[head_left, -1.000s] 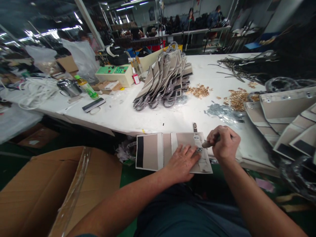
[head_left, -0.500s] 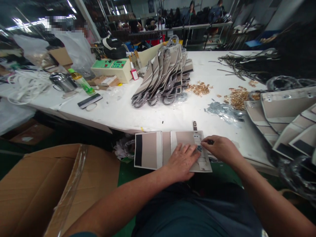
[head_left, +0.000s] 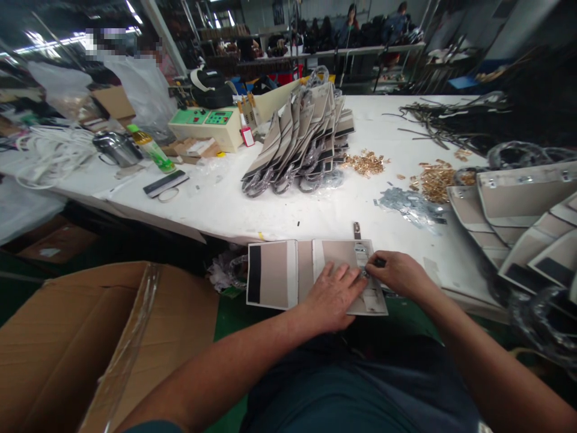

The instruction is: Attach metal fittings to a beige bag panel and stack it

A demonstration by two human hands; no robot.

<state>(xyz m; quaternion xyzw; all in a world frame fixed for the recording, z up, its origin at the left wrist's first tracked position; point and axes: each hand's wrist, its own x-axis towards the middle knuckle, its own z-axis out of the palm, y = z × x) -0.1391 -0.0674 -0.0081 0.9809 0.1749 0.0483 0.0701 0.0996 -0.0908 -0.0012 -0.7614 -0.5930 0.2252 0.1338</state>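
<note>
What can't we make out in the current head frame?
All in the head view:
Dark item in the right hand: mostly hidden by that hand.
Panel's middle: covered by the left hand.
Cardboard box: cut off by left and bottom edges.
Green-topped unit's markings: too small, blurred.

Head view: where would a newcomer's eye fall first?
Probably on the fanned stack of beige panels with plastic-wrapped dark loops on the white table, then the shiny heaps of small gold metal pieces right of it. At the near edge, a bare left grip lies spread on an open beige-and-black panel, the right grip at its right end.
</note>
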